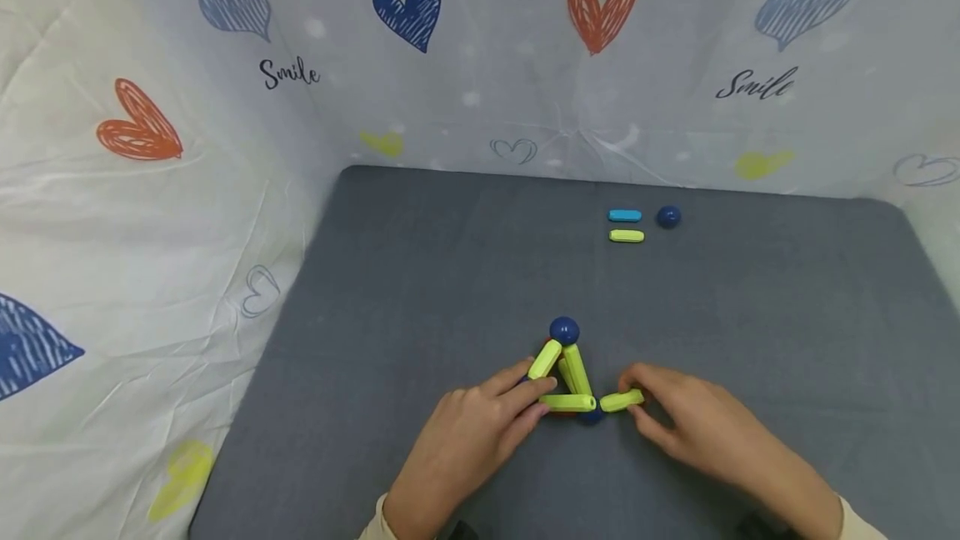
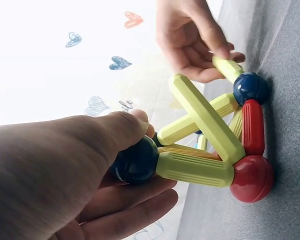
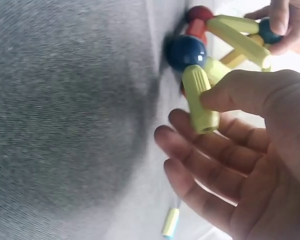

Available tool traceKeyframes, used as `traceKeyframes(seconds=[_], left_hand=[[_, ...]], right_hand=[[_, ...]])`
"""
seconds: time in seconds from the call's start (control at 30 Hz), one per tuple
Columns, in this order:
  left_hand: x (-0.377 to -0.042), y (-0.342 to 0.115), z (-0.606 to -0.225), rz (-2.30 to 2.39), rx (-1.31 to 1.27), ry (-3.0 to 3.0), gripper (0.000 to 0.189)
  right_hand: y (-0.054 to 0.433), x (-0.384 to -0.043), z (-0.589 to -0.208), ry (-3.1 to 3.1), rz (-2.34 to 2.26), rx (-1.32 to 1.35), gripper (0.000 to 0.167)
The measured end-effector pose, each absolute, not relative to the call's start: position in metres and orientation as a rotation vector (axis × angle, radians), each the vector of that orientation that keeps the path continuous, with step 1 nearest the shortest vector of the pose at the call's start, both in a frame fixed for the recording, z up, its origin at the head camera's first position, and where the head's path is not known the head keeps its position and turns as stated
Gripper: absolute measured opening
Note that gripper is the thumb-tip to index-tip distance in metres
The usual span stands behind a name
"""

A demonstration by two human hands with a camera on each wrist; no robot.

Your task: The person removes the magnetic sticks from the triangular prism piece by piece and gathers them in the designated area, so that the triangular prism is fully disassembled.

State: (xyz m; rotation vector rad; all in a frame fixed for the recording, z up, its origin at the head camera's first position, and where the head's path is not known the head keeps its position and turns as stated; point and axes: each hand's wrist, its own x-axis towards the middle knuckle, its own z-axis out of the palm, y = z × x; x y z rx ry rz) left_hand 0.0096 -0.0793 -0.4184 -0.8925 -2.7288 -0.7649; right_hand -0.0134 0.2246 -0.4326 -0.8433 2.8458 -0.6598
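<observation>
Pinching short yellow-green stick (image 3: pixel 196 92), end touching low blue ball (image 3: pixel 186 53): right hand (image 1: pixel 690 417). Left hand (image 1: pixel 476 419): gripping raised blue ball (image 2: pixel 138 162).

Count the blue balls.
4: one blue ball beyond the structure, one at its far corner, one in the left hand, one nearest the right hand. Others may be hidden.

- Head: from above, forward and down, farthest off; grey tabletop (image 1: pixel 420 273), printed sheet (image 1: pixel 517 65) at twelve o'clock.
- Left wrist: close, sideways; tabletop at three o'clock, left hand (image 2: pixel 80 162) at eight.
- Right wrist: close, sideways; tabletop at nine o'clock, right hand (image 3: pixel 277 165) at four.
- All three share the ball-and-stick frame (image 2: pixel 207 118), the wrists from opposite sides.
</observation>
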Motion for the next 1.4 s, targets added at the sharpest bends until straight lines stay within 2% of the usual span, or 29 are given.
traceKeyframes(seconds=[0.33,0.63,1.23,1.4], left_hand=[[0.009,-0.079,-0.417,-0.773,-0.894,-2.748,0.03],[0.01,-0.079,-0.418,-0.777,-0.903,-2.753,0.03],[0.008,-0.078,-0.415,-0.781,-0.908,-2.752,0.03],[0.009,-0.081,-0.417,-0.767,-0.919,-2.738,0.029]], right_hand=[[0.213,-0.01,-0.45,2.916,-0.592,-1.004,0.03],[0.211,-0.006,-0.458,3.001,-0.548,-1.036,0.029],[0.209,-0.004,-0.456,3.046,-0.459,-1.012,0.024],[0.213,-0.014,-0.449,3.035,-0.451,-1.002,0.023]])
